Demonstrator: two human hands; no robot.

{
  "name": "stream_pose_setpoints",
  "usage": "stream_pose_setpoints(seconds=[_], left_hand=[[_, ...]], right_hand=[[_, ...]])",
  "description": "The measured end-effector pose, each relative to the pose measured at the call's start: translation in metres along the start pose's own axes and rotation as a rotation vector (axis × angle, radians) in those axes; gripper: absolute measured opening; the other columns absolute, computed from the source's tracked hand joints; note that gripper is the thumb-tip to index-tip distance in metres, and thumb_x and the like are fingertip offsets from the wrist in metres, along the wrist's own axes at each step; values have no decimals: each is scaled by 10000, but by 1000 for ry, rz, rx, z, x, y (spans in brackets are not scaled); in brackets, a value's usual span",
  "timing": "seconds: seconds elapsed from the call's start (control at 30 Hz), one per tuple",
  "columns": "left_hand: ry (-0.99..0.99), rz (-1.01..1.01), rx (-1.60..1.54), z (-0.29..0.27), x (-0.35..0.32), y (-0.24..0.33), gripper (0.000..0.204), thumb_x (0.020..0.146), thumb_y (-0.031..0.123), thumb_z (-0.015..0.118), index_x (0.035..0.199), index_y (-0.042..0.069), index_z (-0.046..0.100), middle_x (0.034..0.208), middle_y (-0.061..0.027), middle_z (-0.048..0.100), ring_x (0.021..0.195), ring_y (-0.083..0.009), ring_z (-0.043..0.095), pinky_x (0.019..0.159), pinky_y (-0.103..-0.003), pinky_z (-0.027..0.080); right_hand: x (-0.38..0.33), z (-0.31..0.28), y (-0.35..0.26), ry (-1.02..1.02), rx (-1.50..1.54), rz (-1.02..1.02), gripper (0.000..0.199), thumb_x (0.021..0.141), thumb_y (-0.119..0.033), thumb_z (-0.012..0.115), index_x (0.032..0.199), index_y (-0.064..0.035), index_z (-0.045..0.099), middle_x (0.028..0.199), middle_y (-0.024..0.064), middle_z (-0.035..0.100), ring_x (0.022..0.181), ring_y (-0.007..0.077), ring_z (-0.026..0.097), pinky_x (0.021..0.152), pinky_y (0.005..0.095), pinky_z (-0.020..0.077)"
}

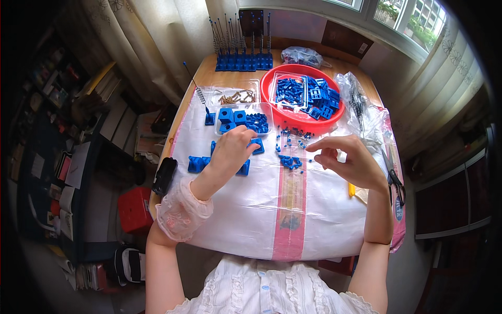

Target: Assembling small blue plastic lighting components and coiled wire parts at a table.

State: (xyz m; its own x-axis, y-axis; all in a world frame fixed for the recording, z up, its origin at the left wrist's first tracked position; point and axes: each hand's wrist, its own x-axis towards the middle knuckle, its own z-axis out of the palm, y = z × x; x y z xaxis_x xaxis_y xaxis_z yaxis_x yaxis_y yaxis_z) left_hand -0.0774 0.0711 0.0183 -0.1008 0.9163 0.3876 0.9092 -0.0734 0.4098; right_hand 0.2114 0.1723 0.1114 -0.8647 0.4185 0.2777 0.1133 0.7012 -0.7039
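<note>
My left hand [230, 154] reaches over a group of blue plastic blocks. Its thumb and fingers bend around a small blue block [257, 146]; part of the grip is hidden by the hand. More blue blocks [198, 164] lie beside and under this hand. My right hand [350, 159] hovers over the sheet with its index finger stretched out, the other fingers curled and nothing visible in them. Just left of its fingertips lie a small pile of blue plastic pieces [289, 161] and scattered small black and blue parts [298, 137].
A clear tray [218, 131] of blue parts, a tray of brass-coloured screws [238, 98] and a red basin [334, 119] stand farther back. Spring-topped stands [243, 63] line the far edge. Scissors [396, 183] lie right, a black case [165, 177] left.
</note>
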Motion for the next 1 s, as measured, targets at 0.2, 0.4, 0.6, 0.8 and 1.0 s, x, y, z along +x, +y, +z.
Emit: stream_pose_setpoints(seconds=[0.2,0.4,0.6,0.8,1.0], left_hand=[[-23,18,122,26,12,-5,152,842,116,815,941,17,756,927,-138,700,807,-318,696,760,-406,561],[-21,54,-72,4,-1,18,141,860,128,796,924,13,745,872,-129,690,771,-313,688,718,-407,549],[-246,61,-121,1,-50,57,147,877,116,768,927,-13,716,903,-163,676,849,-351,691,775,-441,555],[-215,5,-232,17,-61,52,167,875,109,770,965,-23,721,930,-174,690,868,-355,701,779,-435,560],[-234,-52,-385,22,-62,38,166,883,85,754,985,-44,733,925,-202,724,820,-371,706,753,-434,559]], right_hand=[[-4,-14,-5,42,-48,-18,255,889,38,727,1123,-53,772,833,49,748,669,86,683,619,241,520],[-6,-16,0,52,-61,-39,240,901,21,729,1123,-57,773,822,48,745,658,75,673,612,235,514],[12,39,11,-141,-62,161,266,880,-139,791,1124,-39,748,729,62,681,657,146,635,621,310,494],[11,95,30,-283,-269,228,538,808,-292,837,1251,-36,670,818,157,728,814,345,716,719,464,540],[10,123,42,-260,-380,261,518,804,-391,831,1206,-87,712,811,117,736,807,325,720,716,455,543]])
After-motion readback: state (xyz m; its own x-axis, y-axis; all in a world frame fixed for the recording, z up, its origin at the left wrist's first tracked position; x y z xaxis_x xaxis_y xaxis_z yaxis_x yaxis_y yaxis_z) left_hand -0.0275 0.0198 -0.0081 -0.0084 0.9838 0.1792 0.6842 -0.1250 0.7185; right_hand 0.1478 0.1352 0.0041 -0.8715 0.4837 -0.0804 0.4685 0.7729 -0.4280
